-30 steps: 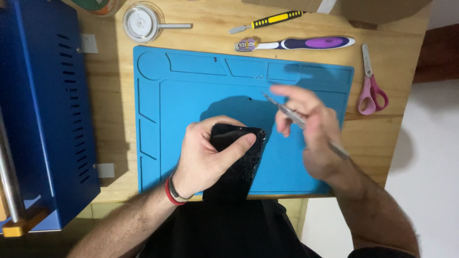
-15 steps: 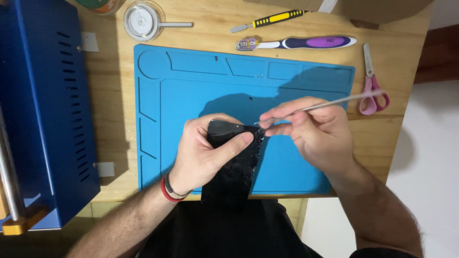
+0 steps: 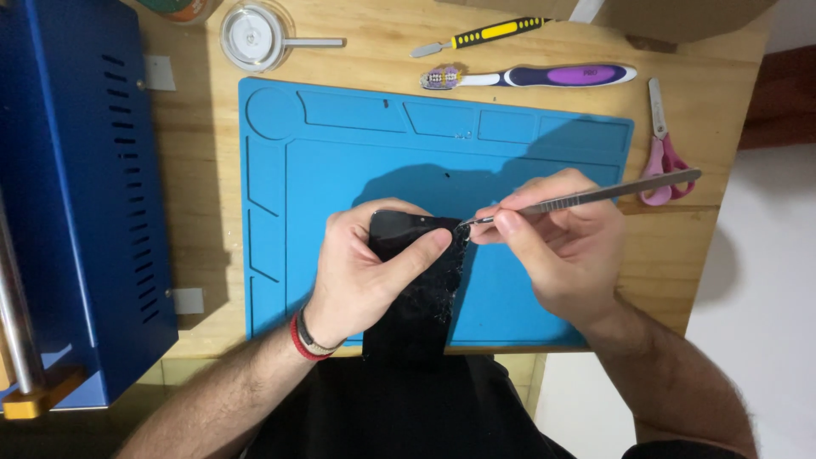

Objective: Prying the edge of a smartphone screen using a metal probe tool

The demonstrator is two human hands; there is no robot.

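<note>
Scraping the upper right corner of a cracked black phone panel with a metal tool

The left hand [image 3: 361, 276] is closed around the phone panel [image 3: 416, 285], holding it over the blue work mat [image 3: 357, 161]; the right hand [image 3: 557, 246] pinches a slim metal tool [image 3: 595, 194], its tip at the panel's corner between both hands. The next move likely calls for light, steady pressure along the edge.

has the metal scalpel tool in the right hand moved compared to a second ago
Yes. The metal scalpel tool has swung round: its tail end now points toward the pink scissors, and its tip has come to the black phone's edge.
</note>
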